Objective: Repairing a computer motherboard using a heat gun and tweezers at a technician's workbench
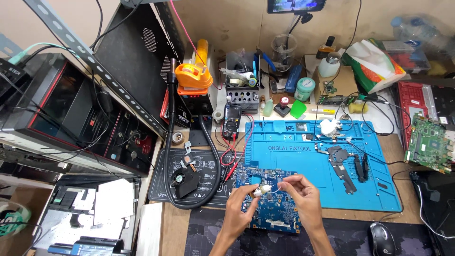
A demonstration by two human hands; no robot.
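Observation:
My left hand (238, 205) pinches a small white tube-like thing (261, 190) between thumb and fingers, just above a blue circuit board (270, 215). My right hand (303, 192) is close beside it, fingertips pinched on the thing's thin tip near the middle. Both hands hover over the board at the near edge of the desk. The board lies partly on a blue work mat (313, 161) and partly on a dark mat.
A black cooling fan (184, 180) and hose lie to the left, a multimeter (232, 121) with red and black leads behind. Heat-sink parts (348, 163) rest on the blue mat. A green board (429, 142) sits right, a mouse (381, 237) near right, an open computer case left.

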